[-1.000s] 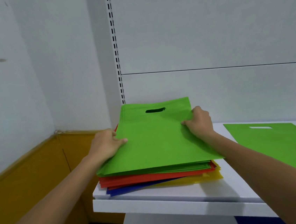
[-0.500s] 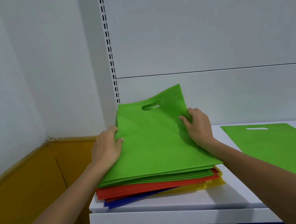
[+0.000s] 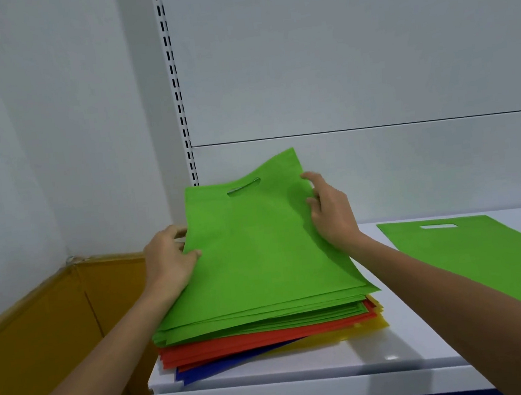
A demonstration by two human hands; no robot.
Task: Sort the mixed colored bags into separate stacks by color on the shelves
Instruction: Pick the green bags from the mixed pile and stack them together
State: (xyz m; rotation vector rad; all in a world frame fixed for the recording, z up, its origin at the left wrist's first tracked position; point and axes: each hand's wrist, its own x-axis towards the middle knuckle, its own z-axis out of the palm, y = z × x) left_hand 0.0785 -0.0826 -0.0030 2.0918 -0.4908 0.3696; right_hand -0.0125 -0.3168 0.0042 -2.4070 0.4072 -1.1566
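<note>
Head view, single moment

Mixed stack (image 3: 267, 331) of flat fabric bags sits at the left end of the white shelf (image 3: 305, 389), close to its front edge. Layers from the top: green bags (image 3: 265, 320), red bags (image 3: 236, 348), then a blue bag (image 3: 225, 366) poking out at the front left and a yellow bag (image 3: 362, 326) showing at the front right. The edges are fanned, not squared.

Top green bag (image 3: 258, 246): far end is raised off the stack, with the far right corner highest, standing in front of the white back panel (image 3: 378, 169). Its near end lies on the green layer below. The handle cut-out (image 3: 244, 186) sits at the far end, tilted.

Left hand (image 3: 169, 261): at the bag's left edge, thumb flat on the upper face, fingers curled at the edge, pinching the top green bag. Cannot tell whether the fingers reach under this one bag only.

Right hand (image 3: 331, 212): at the right edge towards the far end, fingers curled over the edge, gripping the same bag. The thumb is hidden.

Single green bag (image 3: 484, 257): lies flat on the shelf to the right, well apart from the stack, with its cut-out towards the back panel. It is cut off by the frame's right edge.

Surroundings: slotted upright (image 3: 175, 87) stands behind the stack, and an ochre board (image 3: 42, 333) sits low on the left beside the shelf
</note>
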